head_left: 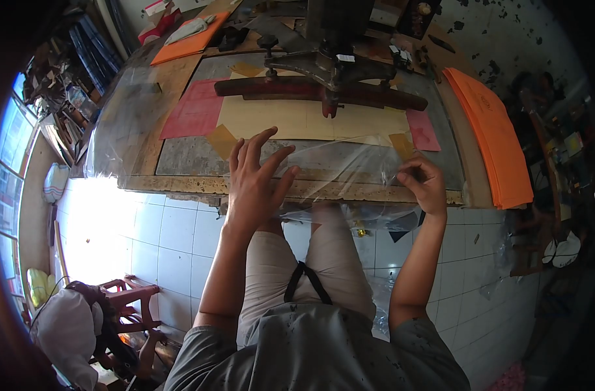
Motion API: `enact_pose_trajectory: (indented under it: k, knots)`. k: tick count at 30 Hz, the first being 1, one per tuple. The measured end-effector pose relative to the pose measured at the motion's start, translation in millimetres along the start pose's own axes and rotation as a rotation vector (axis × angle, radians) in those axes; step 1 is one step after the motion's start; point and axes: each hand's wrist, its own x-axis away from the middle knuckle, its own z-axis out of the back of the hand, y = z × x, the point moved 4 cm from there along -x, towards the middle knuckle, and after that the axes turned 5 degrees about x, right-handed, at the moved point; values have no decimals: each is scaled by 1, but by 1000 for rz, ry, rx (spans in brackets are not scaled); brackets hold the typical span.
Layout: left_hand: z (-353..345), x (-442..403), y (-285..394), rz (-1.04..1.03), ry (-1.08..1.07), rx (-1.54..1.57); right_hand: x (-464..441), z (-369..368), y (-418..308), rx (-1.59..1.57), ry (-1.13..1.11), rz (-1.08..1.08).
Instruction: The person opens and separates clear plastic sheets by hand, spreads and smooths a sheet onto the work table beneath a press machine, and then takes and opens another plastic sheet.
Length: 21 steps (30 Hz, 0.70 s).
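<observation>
A thin clear plastic sheet (349, 166) drapes over the front edge of the work table and hangs below it. My right hand (426, 184) pinches this sheet near its right side. Over the left part of the plastic, my left hand (255, 186) has its fingers spread and grips nothing. Beyond my hands lies a cream-yellow panel (265, 120) with brown tape (222, 141) at its near corner. A pink sheet (192, 111) shows at its left and another pink piece (424, 130) at its right. A dark metal clamp bar (375, 94) crosses above the panel.
Folded orange material (493, 137) is stacked along the table's right side, and an orange stack (192, 39) lies at the far left. Below left, another person in a white head covering (66, 329) is beside a red stool (131, 303). White tiles (177, 234) cover the floor.
</observation>
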Motion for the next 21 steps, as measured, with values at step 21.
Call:
enact_pose_trajectory:
  k: [21]
  knots:
    - [-30, -34, 36, -157, -46, 117, 0, 0, -2, 15, -1, 2]
